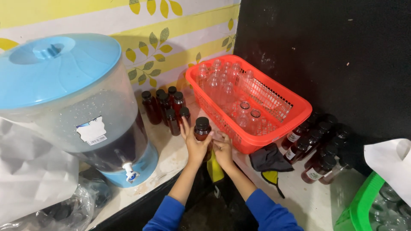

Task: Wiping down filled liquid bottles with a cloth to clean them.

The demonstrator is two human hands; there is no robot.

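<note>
A white rectangular label [91,131] sat on the dispenser [64,102] at the left; pale labels marked the dark bottles [314,147] right of the red basket [252,102]. Both hands rose from the table [167,158] edge. The left hand [193,143] and right hand [222,149] had fingers grasping a dark capped bottle [202,129], upright beside the basket.

A pale, stained counter top [171,149] carries everything. On it stand a large clear plastic dispenser with a blue lid and blue base [72,102], a cluster of dark capped bottles [166,106] by the wall, a red plastic mesh basket [278,107] and a second group of labelled dark bottles [314,147]. A dark cloth with a yellow patch [269,161] lies beside the basket.
</note>
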